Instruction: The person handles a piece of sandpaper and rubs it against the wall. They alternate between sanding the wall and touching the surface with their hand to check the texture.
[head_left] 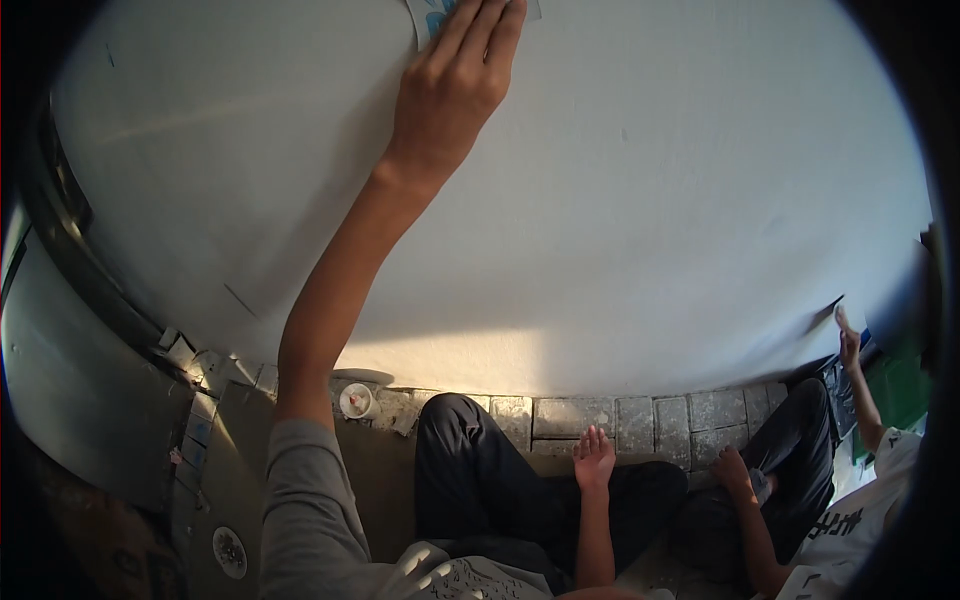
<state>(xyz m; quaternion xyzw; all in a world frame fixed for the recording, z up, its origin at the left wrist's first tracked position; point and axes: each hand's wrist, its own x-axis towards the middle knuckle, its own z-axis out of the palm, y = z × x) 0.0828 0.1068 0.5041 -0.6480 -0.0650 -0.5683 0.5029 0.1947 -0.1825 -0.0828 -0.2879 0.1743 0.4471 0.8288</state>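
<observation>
My left hand [450,100] reaches up to the pale wall [640,200], its fingers pressed over what looks like a sheet of sandpaper [425,18]. The sheet is pale with blue print, and the top frame edge cuts off part of it along with my fingertips. Low down, my right hand [594,457] lies palm up over my dark trousers [475,460], fingers extended and holding nothing.
A co-worker in a white shirt [850,530] sits at the right, one hand [847,335] against the wall. Paving bricks [660,425] line the wall's foot. A small white cup [356,401] stands there, and a round speckled dish [229,552] lies lower left.
</observation>
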